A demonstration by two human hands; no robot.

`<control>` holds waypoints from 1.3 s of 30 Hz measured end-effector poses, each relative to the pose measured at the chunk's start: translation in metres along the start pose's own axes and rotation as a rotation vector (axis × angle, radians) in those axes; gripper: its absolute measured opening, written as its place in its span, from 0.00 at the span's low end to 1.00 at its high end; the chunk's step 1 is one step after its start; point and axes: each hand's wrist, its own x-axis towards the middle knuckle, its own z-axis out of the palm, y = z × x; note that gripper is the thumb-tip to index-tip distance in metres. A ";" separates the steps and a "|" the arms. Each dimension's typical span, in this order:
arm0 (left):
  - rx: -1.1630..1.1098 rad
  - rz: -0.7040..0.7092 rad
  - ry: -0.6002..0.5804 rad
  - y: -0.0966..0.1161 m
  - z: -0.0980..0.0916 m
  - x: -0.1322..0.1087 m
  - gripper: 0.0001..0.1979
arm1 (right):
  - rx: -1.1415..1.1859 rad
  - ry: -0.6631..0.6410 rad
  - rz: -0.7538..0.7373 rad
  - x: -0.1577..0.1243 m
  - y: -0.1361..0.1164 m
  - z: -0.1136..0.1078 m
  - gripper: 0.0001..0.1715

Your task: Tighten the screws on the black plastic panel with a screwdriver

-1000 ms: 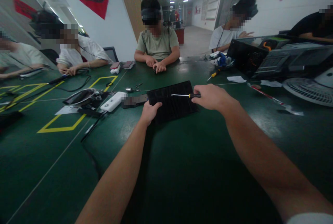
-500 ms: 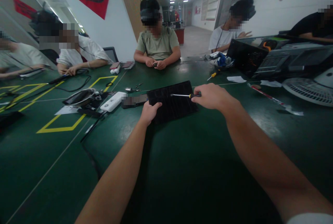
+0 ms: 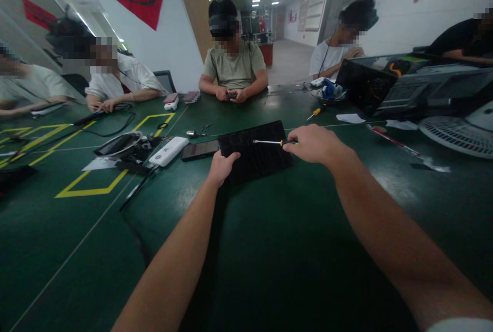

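Observation:
A flat black rectangular panel [image 3: 258, 160] is held tilted over the green table [image 3: 292, 250]. My left hand [image 3: 223, 166] grips its left edge, with the thumb lying on the face and the other fingers hidden behind. In my right hand [image 3: 314, 143] is a screwdriver [image 3: 269, 142] with a black and yellow handle. Its metal shaft points left across the panel, and the tip is over the upper middle of the face; whether it touches I cannot tell. Just left of the panel lies a phone [image 3: 199, 150], beside a white power bank [image 3: 168, 151].
A headset-like device [image 3: 123, 146] lies farther left. Small metal parts [image 3: 203, 130] sit beyond the phone. A second screwdriver [image 3: 314, 113], paper [image 3: 350, 118], a white fan [image 3: 458, 134] and a computer case [image 3: 423, 88] are to the right. A co-worker [image 3: 234, 70] sits opposite, others at the sides.
My hands, the panel and the screwdriver have stayed nearly in place. The view has shifted very slightly. The co-worker at the back right has lowered a raised hand.

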 end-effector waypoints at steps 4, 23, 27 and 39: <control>-0.008 0.006 -0.004 0.000 0.001 0.000 0.20 | -0.019 -0.014 -0.008 0.000 -0.001 0.001 0.24; -0.015 -0.020 0.003 0.002 0.001 -0.001 0.20 | 0.014 0.045 0.000 -0.001 0.000 0.002 0.17; -0.007 -0.002 -0.006 0.002 0.001 -0.002 0.19 | 0.022 0.037 0.002 -0.002 -0.001 0.001 0.16; -0.008 0.001 0.004 0.005 0.001 -0.003 0.18 | 0.012 0.050 0.013 -0.002 -0.002 -0.001 0.18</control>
